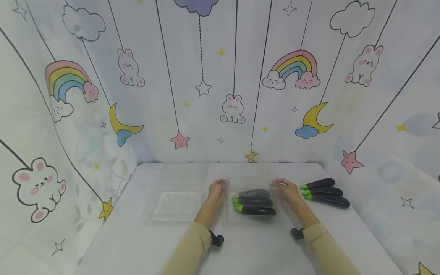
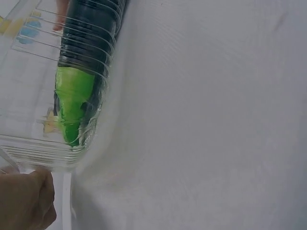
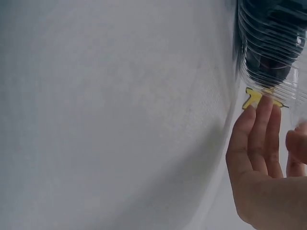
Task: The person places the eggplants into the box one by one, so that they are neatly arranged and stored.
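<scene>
A clear plastic clamshell box (image 1: 252, 219) with dark eggplants (image 1: 258, 211) inside is between my two hands. The eggplants' bright green stem ends point left. At the box's far left edge my left hand (image 1: 217, 191) grips the rim; in the left wrist view its curled fingers are at the box's corner. My right hand (image 1: 288, 190) holds the far right edge, with fingers (image 3: 259, 139) against the ribbed side and the thumb near the rim. Part of the thumb is cut off by the right wrist view's border.
Left of my left arm lies a second clear plastic clamshell box (image 1: 154, 218), its lid folded open. Three loose eggplants (image 1: 328, 192) lie at the right of the white table (image 1: 254, 252). A patterned curtain (image 1: 154, 95) stands behind the table and along its sides.
</scene>
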The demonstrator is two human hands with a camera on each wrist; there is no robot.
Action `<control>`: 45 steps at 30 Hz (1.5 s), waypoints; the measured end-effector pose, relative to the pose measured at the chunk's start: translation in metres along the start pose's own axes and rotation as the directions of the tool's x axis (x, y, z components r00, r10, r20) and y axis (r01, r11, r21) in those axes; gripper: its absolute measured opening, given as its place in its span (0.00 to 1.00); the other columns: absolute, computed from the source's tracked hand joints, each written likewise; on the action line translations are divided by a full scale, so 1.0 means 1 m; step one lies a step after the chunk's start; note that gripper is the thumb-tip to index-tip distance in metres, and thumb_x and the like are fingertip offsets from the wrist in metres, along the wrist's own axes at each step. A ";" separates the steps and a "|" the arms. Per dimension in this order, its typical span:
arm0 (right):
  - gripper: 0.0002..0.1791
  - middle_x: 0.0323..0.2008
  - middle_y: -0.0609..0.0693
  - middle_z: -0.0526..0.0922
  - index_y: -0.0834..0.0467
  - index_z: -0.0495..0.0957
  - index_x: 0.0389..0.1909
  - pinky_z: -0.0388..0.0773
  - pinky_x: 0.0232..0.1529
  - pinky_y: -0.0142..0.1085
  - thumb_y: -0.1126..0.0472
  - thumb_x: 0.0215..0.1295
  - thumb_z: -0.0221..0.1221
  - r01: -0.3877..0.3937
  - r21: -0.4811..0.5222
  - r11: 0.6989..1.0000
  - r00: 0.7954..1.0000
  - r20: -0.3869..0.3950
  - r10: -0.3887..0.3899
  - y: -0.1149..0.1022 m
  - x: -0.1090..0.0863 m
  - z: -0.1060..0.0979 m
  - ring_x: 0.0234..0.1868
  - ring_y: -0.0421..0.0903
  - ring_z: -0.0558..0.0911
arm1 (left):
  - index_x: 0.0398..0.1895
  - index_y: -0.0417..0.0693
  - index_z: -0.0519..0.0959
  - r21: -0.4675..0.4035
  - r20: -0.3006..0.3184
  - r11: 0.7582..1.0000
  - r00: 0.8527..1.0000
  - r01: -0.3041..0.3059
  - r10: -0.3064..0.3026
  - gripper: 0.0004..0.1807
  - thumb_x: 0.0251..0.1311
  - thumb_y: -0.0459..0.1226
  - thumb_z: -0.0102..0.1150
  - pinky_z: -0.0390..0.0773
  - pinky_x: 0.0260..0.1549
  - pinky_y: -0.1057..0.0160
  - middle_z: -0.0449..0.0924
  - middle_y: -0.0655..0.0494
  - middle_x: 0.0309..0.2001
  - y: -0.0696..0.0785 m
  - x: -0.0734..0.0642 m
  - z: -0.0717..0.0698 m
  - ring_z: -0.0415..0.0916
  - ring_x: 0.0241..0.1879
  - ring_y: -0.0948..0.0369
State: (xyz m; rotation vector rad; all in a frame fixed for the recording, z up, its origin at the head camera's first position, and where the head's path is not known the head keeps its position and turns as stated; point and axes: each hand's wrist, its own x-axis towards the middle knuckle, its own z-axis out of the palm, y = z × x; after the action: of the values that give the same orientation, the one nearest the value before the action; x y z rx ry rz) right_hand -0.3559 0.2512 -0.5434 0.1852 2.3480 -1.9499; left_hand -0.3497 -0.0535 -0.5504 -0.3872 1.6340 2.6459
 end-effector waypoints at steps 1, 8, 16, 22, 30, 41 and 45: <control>0.22 0.66 0.64 0.79 0.66 0.73 0.67 0.84 0.61 0.49 0.59 0.80 0.54 0.000 0.010 1.000 1.000 0.002 0.000 0.001 0.000 -0.001 0.65 0.63 0.80 | 0.60 0.27 0.71 -0.004 0.003 1.000 1.000 -0.005 0.005 0.18 0.68 0.19 0.44 0.73 0.64 0.59 0.72 0.41 0.57 0.000 -0.001 -0.001 0.69 0.60 0.51; 0.23 0.65 0.62 0.80 0.63 0.74 0.69 0.84 0.60 0.49 0.55 0.83 0.48 0.004 -0.073 0.997 1.000 -0.012 -0.005 -0.004 -0.002 -0.002 0.64 0.62 0.81 | 0.57 0.26 0.72 -0.081 0.027 0.996 0.999 -0.025 0.027 0.17 0.66 0.19 0.44 0.73 0.69 0.59 0.71 0.36 0.61 0.003 -0.007 -0.003 0.69 0.65 0.46; 0.32 0.63 0.61 0.82 0.61 0.74 0.70 0.87 0.55 0.43 0.40 0.81 0.51 0.006 -0.144 0.989 1.000 -0.017 -0.008 -0.011 -0.013 -0.001 0.60 0.57 0.84 | 0.71 0.23 0.60 -0.151 0.063 0.988 0.998 0.036 -0.027 0.25 0.74 0.26 0.43 0.61 0.78 0.55 0.53 0.29 0.76 0.007 -0.008 -0.003 0.53 0.78 0.40; 0.25 0.64 0.65 0.80 0.60 0.76 0.69 0.86 0.40 0.38 0.50 0.79 0.56 -0.006 -0.211 0.978 0.997 -0.079 -0.011 -0.010 -0.021 -0.004 0.59 0.61 0.84 | 0.73 0.33 0.67 0.214 0.028 0.975 0.998 -0.066 0.061 0.27 0.74 0.34 0.49 0.74 0.67 0.51 0.72 0.33 0.67 0.010 -0.023 -0.001 0.73 0.62 0.47; 0.25 0.66 0.68 0.77 0.64 0.71 0.70 0.88 0.45 0.35 0.56 0.81 0.53 0.041 -0.223 0.974 0.998 -0.040 -0.052 -0.013 -0.042 -0.006 0.61 0.62 0.83 | 0.74 0.34 0.66 0.435 0.023 0.894 0.994 -0.110 0.111 0.31 0.68 0.34 0.50 0.70 0.71 0.43 0.70 0.33 0.71 0.017 -0.043 -0.009 0.69 0.70 0.39; 0.27 0.65 0.70 0.77 0.70 0.67 0.71 0.88 0.51 0.42 0.57 0.81 0.54 0.103 -0.206 0.973 0.994 0.042 -0.097 -0.016 -0.078 -0.015 0.55 0.57 0.86 | 0.73 0.35 0.68 0.508 0.053 0.852 0.992 -0.124 0.113 0.30 0.68 0.34 0.56 0.69 0.71 0.38 0.72 0.35 0.69 0.021 -0.073 -0.021 0.69 0.70 0.38; 0.28 0.62 0.71 0.79 0.72 0.66 0.71 0.88 0.52 0.46 0.57 0.81 0.56 0.123 -0.206 0.971 0.991 0.085 -0.107 -0.014 -0.088 -0.022 0.53 0.56 0.87 | 0.72 0.35 0.68 0.538 0.063 0.830 0.989 -0.144 0.131 0.30 0.66 0.34 0.57 0.72 0.68 0.38 0.74 0.36 0.67 0.020 -0.083 -0.023 0.70 0.68 0.38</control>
State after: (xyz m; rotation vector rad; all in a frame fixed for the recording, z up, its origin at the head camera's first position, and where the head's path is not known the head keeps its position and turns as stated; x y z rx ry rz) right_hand -0.2706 0.2670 -0.5133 -0.0380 2.5465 -1.7019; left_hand -0.2672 -0.0727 -0.5253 -0.2216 2.3675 2.1023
